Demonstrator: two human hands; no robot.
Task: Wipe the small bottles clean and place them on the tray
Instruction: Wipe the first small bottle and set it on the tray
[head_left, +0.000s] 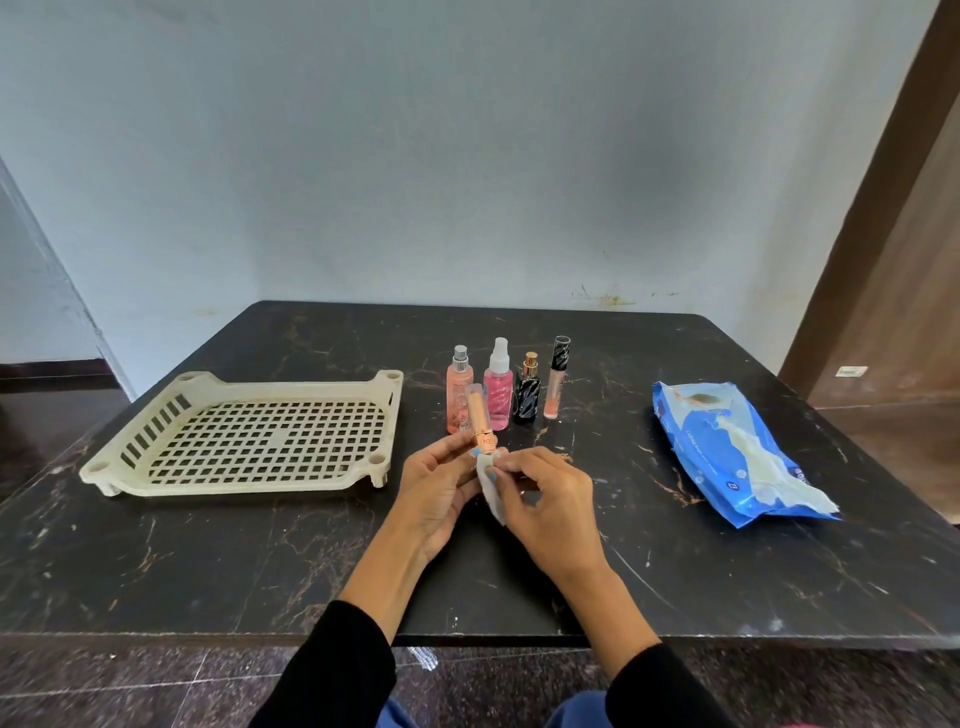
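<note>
both hands meet above the middle of the bench (260, 561). my left hand (436, 493) has its fingers curled round the lower end of a slim peach tube bottle (479, 418), holding it nearly upright with the clear cap end pointing up and away from me. my right hand (545, 499) pinches a small white wipe (491, 491) between thumb and fingertips, and the wipe is pressed against the bottom end of that bottle.

just behind the held bottle, four more small bottles stand in a row on the dark marble-patterned bench: a peach spray bottle (458, 392), a pink spray bottle (497, 387), a short black bottle (527, 392) with a gold top, and a thin lip gloss tube (556, 379) with a black cap.

to the left lies a cream perforated plastic tray (249, 475), with no bottle on it. to the right, well apart, lies a blue pack of wipes (727, 447) with a white sheet trailing from its opening.
</note>
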